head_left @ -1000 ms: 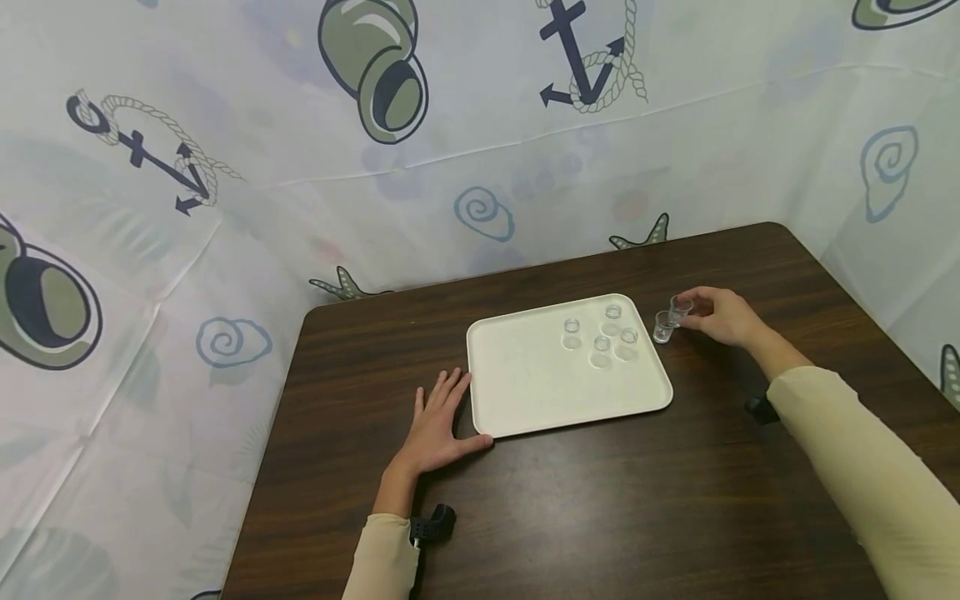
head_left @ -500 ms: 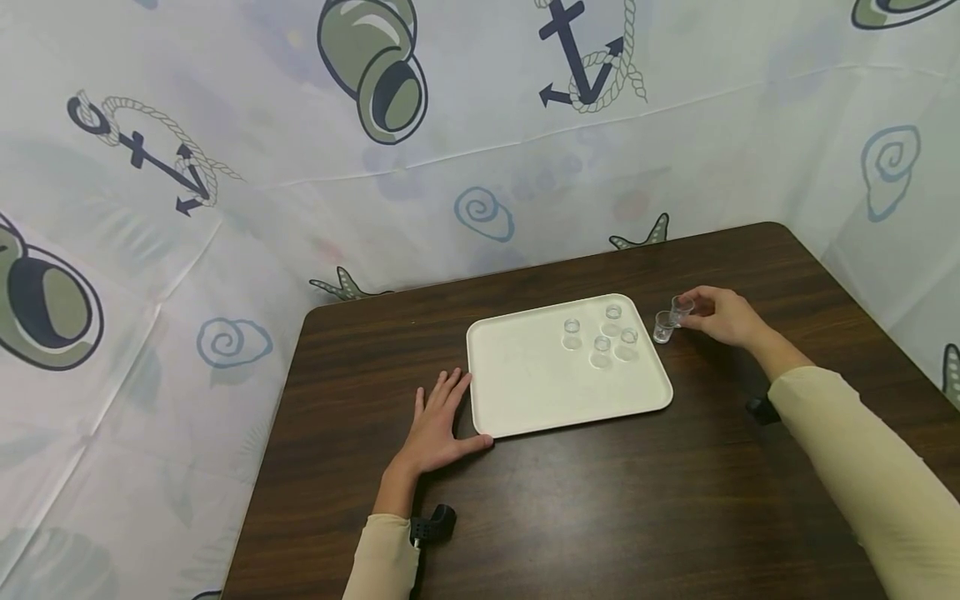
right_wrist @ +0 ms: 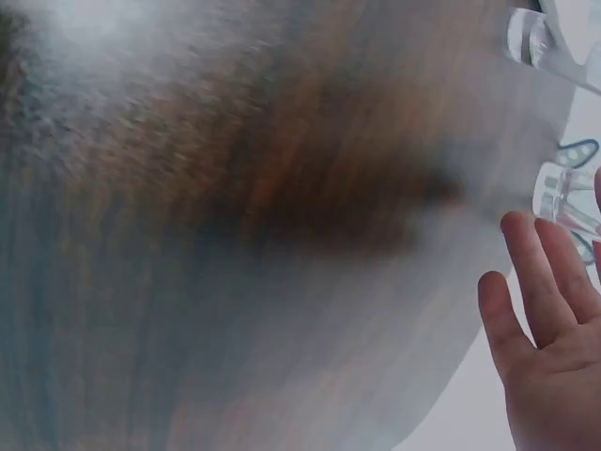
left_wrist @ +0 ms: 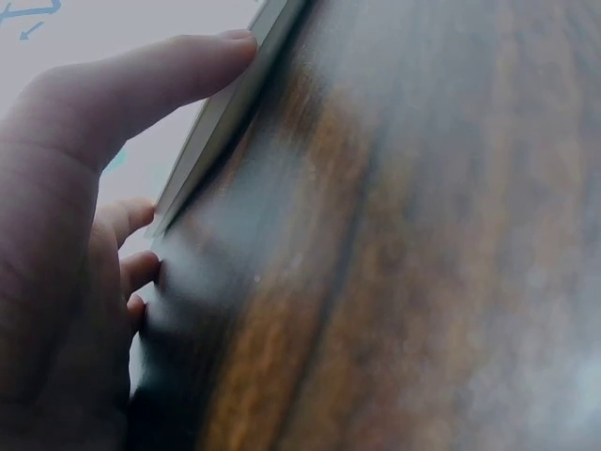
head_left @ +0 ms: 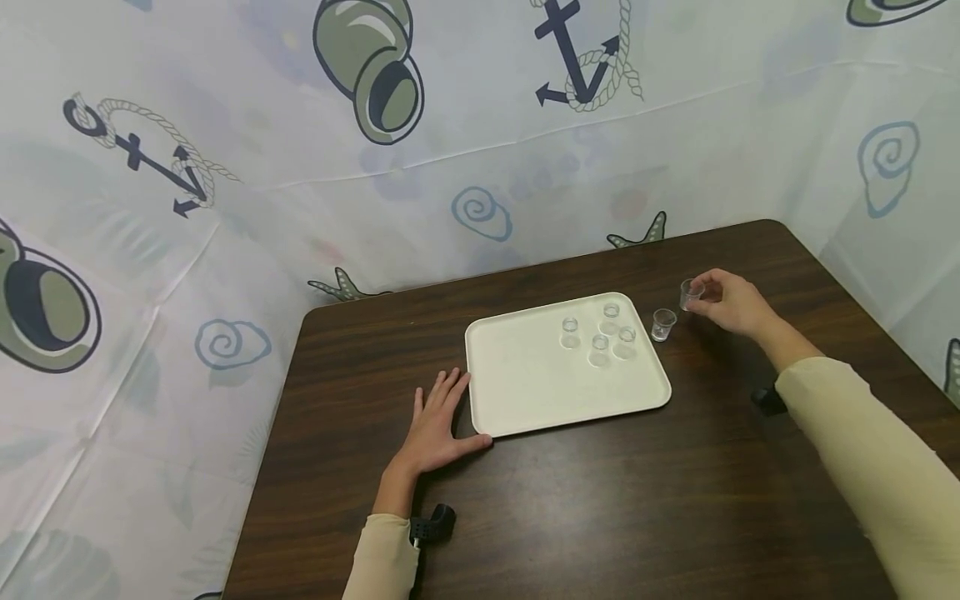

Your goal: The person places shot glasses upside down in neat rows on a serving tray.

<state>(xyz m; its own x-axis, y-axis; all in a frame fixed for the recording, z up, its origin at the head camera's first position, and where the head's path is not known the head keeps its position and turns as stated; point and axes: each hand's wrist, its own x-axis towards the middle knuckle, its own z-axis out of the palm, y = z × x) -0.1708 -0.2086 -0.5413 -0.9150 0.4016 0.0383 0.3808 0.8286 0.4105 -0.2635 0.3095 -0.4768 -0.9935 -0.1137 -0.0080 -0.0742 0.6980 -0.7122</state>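
Note:
My left hand (head_left: 432, 435) is spread at the near left corner of a cream tray (head_left: 525, 375), thumb and fingertips touching its rim. In the left wrist view the thumb lies against the tray's edge (left_wrist: 211, 127). With thumb and fingers, my right hand (head_left: 733, 307) pinches a small clear shot glass (head_left: 689, 297) near its rim, beyond the tray's right side. A second shot glass (head_left: 663, 325) stands upright on the table between the tray and that hand. The right wrist view shows the held glass (right_wrist: 554, 195) partly cut off.
Several clear shot glasses (head_left: 601, 346), apparently upside down, stand on the tray's right half. The dark wooden table (head_left: 585, 508) carries everything. Behind it hangs a patterned cloth (head_left: 420, 217) close to the table's back edge.
My right hand has carried its shot glass up and to the right, away from the standing one, so a gap now shows between them. The left hand stays at the tray.

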